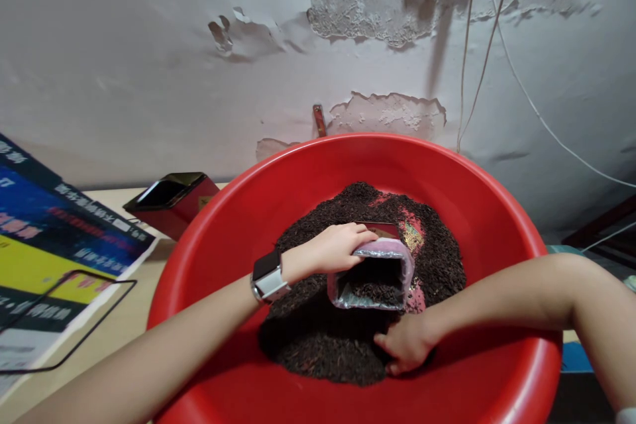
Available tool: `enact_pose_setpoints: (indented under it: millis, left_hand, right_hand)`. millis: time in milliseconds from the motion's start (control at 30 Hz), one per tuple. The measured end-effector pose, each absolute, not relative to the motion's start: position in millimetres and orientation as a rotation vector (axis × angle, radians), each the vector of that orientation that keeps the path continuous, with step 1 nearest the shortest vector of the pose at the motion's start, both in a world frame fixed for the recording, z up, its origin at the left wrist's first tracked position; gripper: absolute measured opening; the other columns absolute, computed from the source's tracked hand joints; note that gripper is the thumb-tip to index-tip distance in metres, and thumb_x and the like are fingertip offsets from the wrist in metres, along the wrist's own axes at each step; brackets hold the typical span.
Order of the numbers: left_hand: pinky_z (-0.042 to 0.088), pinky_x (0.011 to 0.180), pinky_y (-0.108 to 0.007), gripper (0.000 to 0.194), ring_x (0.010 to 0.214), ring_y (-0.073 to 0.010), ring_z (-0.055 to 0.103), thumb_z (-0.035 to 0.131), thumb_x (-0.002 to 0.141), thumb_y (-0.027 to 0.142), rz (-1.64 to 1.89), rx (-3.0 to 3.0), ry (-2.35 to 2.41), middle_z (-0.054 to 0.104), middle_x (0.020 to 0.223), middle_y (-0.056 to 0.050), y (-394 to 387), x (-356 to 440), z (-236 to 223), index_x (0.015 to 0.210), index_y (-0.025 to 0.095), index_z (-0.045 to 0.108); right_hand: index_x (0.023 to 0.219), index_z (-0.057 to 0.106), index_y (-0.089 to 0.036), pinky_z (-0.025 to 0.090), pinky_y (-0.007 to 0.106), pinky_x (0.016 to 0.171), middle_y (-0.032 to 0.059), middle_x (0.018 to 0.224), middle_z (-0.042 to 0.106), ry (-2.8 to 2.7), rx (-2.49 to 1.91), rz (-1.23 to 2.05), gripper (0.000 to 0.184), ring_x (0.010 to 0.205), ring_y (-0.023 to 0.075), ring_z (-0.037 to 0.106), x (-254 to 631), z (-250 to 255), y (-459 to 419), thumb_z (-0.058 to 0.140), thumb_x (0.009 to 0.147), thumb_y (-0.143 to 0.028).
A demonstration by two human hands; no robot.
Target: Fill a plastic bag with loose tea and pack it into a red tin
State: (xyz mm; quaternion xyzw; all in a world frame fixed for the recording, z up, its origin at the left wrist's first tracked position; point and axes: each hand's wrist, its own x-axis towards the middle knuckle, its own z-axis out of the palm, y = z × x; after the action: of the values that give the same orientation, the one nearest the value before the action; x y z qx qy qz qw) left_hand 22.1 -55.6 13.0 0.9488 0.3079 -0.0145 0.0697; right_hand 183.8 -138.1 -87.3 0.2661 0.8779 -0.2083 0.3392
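A large red basin (226, 215) holds a heap of dark loose tea leaves (322, 351). Within it, a box-shaped container with a pinkish, crinkled clear lining (410, 262) lies tilted on its side, its mouth towards me and some leaves inside. My left hand (345, 246), with a watch on the wrist, grips the container's upper edge. Below and right of the mouth, my right hand (410, 342) is down in the heap, fingers curled around leaves; shadow and leaves partly hide the fingertips.
A dark red tin (173, 202) with an open top stands left of the basin. Printed bags or sheets (64, 232) and a black wire frame (112, 318) are at the left. White cables (517, 73) hang along the peeling wall (149, 46) behind.
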Motion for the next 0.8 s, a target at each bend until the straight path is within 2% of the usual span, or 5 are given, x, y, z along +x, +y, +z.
enact_pose_setpoints:
  millis: [267,400,500,667,800]
  left_hand:
    - [0.044,0.086,-0.031,0.045,0.101,-0.0206,0.054,0.046,0.074,0.019,-0.025,2.875,0.918,0.057,0.111,-0.006,-54,22,10,0.119,0.023,0.050]
    - [0.044,0.085,-0.030,0.044,0.100,-0.0200,0.055,0.046,0.074,0.019,-0.005,2.881,0.940,0.057,0.112,-0.005,-53,21,7,0.118,0.023,0.051]
    - [0.044,0.084,-0.029,0.044,0.100,-0.0200,0.055,0.046,0.075,0.019,0.003,2.879,0.949,0.057,0.112,-0.005,-53,21,6,0.118,0.023,0.051]
    - [0.043,0.086,-0.030,0.044,0.101,-0.0198,0.054,0.046,0.075,0.019,-0.009,2.875,0.931,0.056,0.113,-0.005,-54,21,8,0.119,0.024,0.050]
    - [0.043,0.086,-0.031,0.044,0.101,-0.0200,0.054,0.046,0.075,0.019,-0.027,2.867,0.927,0.056,0.114,-0.005,-54,21,10,0.119,0.023,0.049]
  right_hand:
    - [0.104,0.055,-0.020,0.036,0.025,0.046,0.0039,0.077,0.066,2.633,0.258,-0.293,0.026,0.066,0.0179,0.062,166,-28,-147,0.049,0.083,-0.035]
    - [0.095,0.056,-0.010,0.040,0.030,0.054,0.0097,0.079,0.062,2.950,0.427,0.397,0.020,0.070,0.0187,0.059,171,-11,-141,0.039,0.085,-0.013]
    - [0.095,0.057,-0.008,0.041,0.038,0.068,0.0139,0.090,0.059,3.044,0.476,0.738,0.023,0.083,0.0230,0.056,174,-13,-137,0.036,0.086,-0.014]
    - [0.086,0.059,-0.015,0.041,0.031,0.065,0.0059,0.083,0.059,3.098,0.031,0.230,0.019,0.076,0.0171,0.055,175,-40,-149,0.040,0.087,-0.020]
    - [0.101,0.058,-0.015,0.046,0.033,0.062,0.0097,0.094,0.062,2.796,0.192,-0.086,0.023,0.079,0.0195,0.060,184,-69,-154,0.047,0.084,-0.026]
